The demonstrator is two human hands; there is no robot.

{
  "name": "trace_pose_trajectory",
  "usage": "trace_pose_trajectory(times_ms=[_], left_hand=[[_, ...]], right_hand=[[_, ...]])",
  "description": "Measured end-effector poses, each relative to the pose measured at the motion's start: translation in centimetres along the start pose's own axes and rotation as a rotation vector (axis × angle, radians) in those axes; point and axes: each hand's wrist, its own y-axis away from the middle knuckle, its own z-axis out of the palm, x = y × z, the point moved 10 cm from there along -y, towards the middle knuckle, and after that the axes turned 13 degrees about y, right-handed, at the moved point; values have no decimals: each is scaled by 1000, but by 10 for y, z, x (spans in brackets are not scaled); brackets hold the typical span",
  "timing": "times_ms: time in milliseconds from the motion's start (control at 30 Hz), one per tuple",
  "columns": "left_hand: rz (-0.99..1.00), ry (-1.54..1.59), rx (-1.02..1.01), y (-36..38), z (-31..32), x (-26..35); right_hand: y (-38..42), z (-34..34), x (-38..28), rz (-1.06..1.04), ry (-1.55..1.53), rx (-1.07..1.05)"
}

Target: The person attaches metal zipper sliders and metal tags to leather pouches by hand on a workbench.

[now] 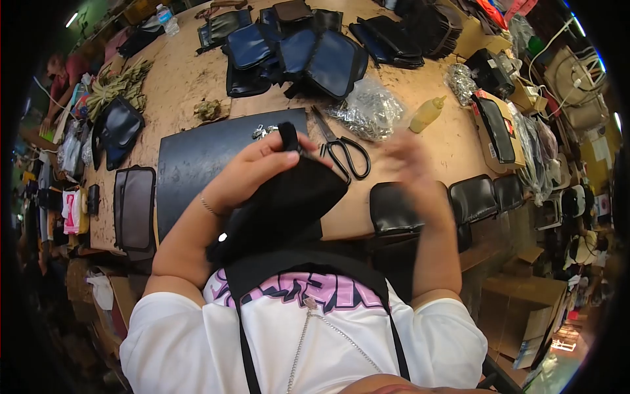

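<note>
My left hand (266, 161) is closed on a black bag piece (289, 197), pinching its upper end where a short black strap (288, 136) sticks up. The piece hangs down toward my lap. My right hand (408, 157) is raised at the right, smeared by motion, so its fingers are hard to read. Between the hands, a pair of black-handled scissors (344, 154) rests on the table. Small metal fittings (264, 132) lie on a dark board (190, 164), just beyond my left hand. A clear plastic bag of metal parts (374, 111) sits past the scissors.
Dark bags and flaps (321, 56) are heaped at the far side of the table (184, 79). A yellowish squeeze bottle (427, 114) stands right of the plastic bag. Black flaps (472, 198) line the near right edge. Another person (62, 79) is at the far left.
</note>
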Motion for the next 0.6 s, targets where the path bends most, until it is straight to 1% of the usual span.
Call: trace_pose_trajectory(times_ms=[33,67,100,200,233,267,300,333,367,400,467,533,567,600], left_hand=[[76,100,17,-2,3,7],[151,200,35,0,2,15],[232,242,38,-1,-11,21],[246,177,-10,8,-24,24],[256,102,-20,13,-19,23],[315,-50,31,20,-33,20],[368,-204,91,28,-46,16],[424,-227,151,34,-55,17],[376,-259,87,38,-56,15],[351,-257,120,45,-62,14],[254,-256,151,57,-86,-2],[198,-245,221,73,-94,-12],[176,-298,206,80,-94,-15],[152,-352,190,87,-94,-18]], right_hand=[[7,52,11,128,-135,-228],[18,103,13,210,-339,-399],[22,129,-4,155,-452,-435],[-5,133,-4,303,-568,-165],[-20,120,-2,347,-463,-110],[-39,110,-23,223,-397,-109],[-54,92,-32,150,-316,-21],[-67,73,-42,77,-235,64],[-81,50,-56,-8,-168,189],[-94,28,-71,-95,-103,313],[-108,5,-129,-419,171,501],[-132,-1,-143,-545,108,487],[-148,0,-134,-585,91,407],[-168,1,-108,-551,90,303]])
